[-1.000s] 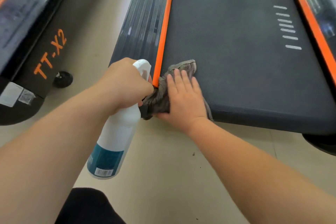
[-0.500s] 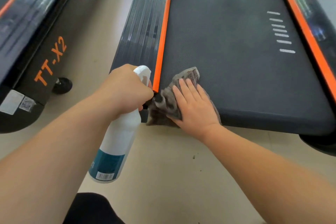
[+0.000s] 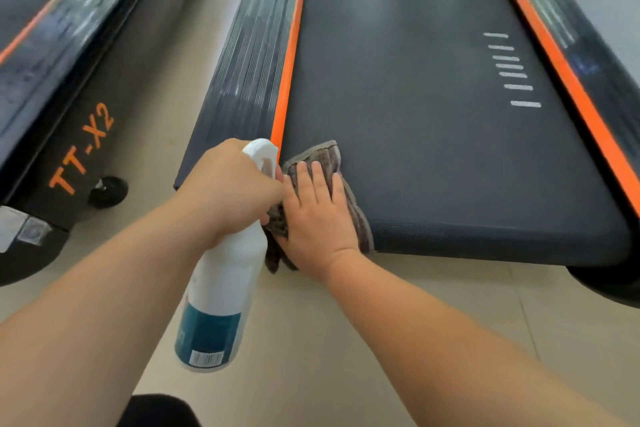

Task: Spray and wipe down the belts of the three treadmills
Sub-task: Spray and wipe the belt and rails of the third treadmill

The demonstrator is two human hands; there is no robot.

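A dark treadmill belt (image 3: pixel 433 114) with orange side strips fills the upper middle of the head view. My right hand (image 3: pixel 317 218) lies flat, fingers straight, pressing a grey-brown cloth (image 3: pixel 323 156) onto the belt's near left corner; part of the cloth hangs over the rear edge. My left hand (image 3: pixel 228 187) grips the neck of a white spray bottle (image 3: pixel 225 288) with a teal label, held just left of the cloth, its nozzle by the orange strip.
A second treadmill (image 3: pixel 59 87) marked TT-X2 stands at the left, with a small black wheel (image 3: pixel 107 191) on the beige tiled floor (image 3: pixel 311 340). A ribbed side rail (image 3: pixel 242 62) borders the belt. White dash marks (image 3: pixel 512 69) sit at the belt's right.
My right hand has slid the cloth slightly forward and back at the belt's near left corner. The spray bottle has stayed beside it in my left hand.
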